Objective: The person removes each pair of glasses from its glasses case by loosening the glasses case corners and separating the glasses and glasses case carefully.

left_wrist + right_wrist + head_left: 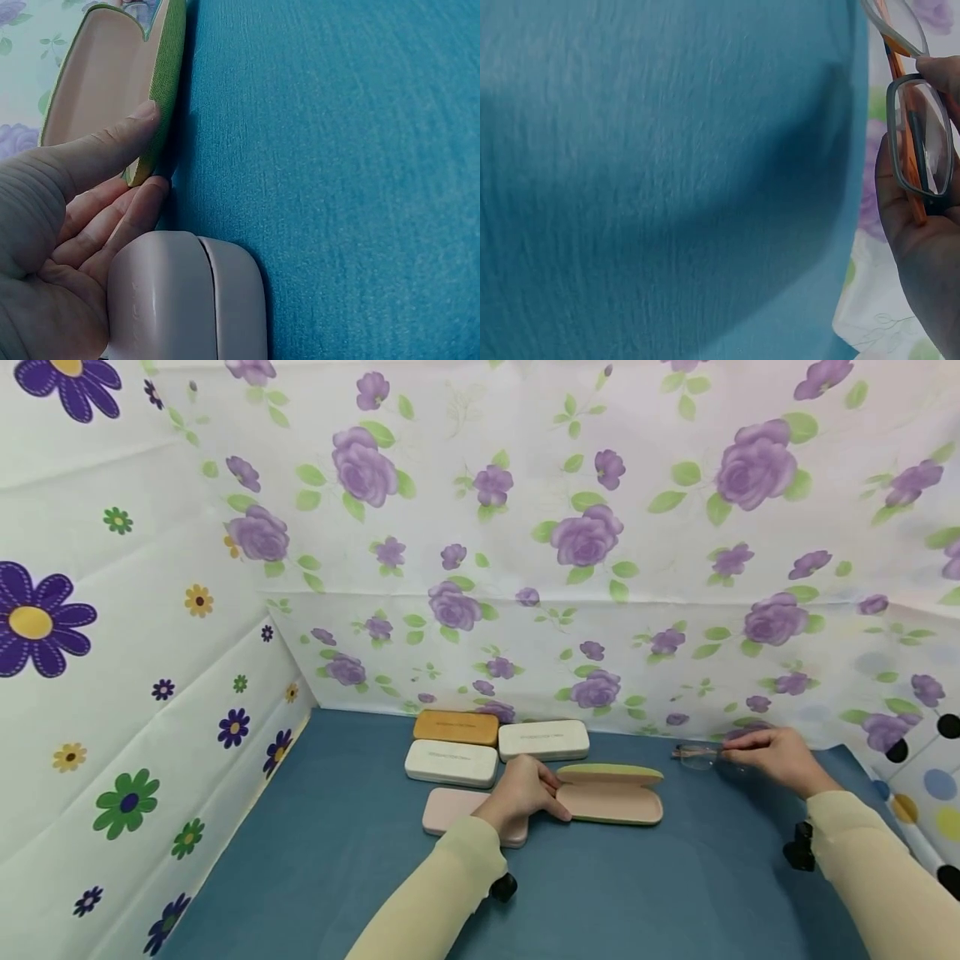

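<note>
An open glasses case [609, 793], green outside and pink inside, lies on the blue table [660, 893]. My left hand [525, 789] grips its near end, thumb [105, 146] on the pink lining and fingers under the green edge [161, 90]. That hand lies over a shut pink case [450, 810] [187, 300]. To the right, my right hand [776, 756] pinches a pair of glasses [697, 756] with grey rims and orange arms [919, 142], held just above the table near the back wall.
Three shut cases sit behind the open one: orange [456, 727], white [452, 762] and another white [543, 739]. Flowered sheets wall the table at the back [525, 610] and left [112, 710]. Blue cloth stretches bare toward me.
</note>
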The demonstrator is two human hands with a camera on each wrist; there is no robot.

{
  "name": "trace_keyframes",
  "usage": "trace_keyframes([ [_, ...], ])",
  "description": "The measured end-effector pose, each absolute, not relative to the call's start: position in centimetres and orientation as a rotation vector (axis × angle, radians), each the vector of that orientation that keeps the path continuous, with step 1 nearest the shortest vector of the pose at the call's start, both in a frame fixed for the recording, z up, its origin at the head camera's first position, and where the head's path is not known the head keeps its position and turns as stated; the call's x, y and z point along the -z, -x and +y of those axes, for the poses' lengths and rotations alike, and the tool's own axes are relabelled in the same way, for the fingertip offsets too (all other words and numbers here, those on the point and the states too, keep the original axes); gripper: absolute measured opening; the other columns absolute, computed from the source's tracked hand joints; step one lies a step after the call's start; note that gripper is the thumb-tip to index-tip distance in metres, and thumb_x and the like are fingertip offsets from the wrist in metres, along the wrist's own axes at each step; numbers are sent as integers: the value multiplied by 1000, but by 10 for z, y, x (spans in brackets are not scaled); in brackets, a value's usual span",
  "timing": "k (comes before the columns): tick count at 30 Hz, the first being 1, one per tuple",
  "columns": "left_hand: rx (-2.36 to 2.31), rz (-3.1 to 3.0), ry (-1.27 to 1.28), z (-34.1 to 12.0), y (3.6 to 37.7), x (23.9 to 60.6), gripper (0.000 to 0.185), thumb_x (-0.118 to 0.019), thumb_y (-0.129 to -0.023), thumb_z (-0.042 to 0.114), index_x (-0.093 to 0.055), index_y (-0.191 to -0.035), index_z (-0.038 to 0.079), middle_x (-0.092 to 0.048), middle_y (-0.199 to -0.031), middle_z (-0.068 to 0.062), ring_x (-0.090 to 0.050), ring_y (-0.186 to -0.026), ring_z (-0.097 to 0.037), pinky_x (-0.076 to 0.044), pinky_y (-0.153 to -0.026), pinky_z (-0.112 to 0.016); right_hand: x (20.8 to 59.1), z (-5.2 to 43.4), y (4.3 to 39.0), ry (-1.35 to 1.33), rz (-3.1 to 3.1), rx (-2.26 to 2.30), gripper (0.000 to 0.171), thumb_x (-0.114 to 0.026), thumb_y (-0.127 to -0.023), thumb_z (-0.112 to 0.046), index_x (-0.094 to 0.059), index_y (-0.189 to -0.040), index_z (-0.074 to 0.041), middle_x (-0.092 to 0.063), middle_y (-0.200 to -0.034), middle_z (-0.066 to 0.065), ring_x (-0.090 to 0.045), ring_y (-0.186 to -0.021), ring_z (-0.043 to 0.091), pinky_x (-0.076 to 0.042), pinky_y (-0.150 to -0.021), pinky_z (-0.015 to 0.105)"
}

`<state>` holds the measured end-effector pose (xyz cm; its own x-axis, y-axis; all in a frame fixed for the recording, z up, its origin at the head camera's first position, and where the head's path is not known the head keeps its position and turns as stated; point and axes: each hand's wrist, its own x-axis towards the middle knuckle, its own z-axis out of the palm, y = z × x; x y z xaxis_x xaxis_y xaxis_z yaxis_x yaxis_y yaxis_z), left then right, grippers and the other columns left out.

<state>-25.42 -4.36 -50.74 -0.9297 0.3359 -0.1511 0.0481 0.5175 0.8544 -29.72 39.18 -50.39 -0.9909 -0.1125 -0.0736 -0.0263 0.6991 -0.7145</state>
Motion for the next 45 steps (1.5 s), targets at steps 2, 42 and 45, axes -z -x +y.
trace_keyframes([
  [2, -1382, 2451, -324, -41, 254, 509, 45, -90, -56, 15, -74, -97, 7, -73, -89, -5, -65, -71, -5, -54, -64, -25, 509, 398, 299, 104, 2793, 1142, 49, -67, -80, -51, -71, -109, -11, -59, -118, 18, -61, -81, 2, -54, -73, 38],
  [42, -1346, 2486, -291, -42, 255, 506, 43, -91, -55, 16, -73, -93, 8, -73, -84, -4, -64, -69, -4, -53, -64, -24, 517, 384, 320, 220, 2854, 1035, 28, -67, -87, -25, -72, -107, -6, -63, -110, 20, -62, -73, 17, -50, -56, 28],
  [45, -1350, 2487, -292, -42, 254, 504, 42, -91, -55, 15, -73, -93, 7, -72, -84, -5, -64, -68, -5, -54, -64, -24, 515, 384, 321, 236, 2850, 1028, 31, -68, -86, -27, -71, -108, -6, -63, -111, 21, -63, -73, 15, -51, -57, 28],
])
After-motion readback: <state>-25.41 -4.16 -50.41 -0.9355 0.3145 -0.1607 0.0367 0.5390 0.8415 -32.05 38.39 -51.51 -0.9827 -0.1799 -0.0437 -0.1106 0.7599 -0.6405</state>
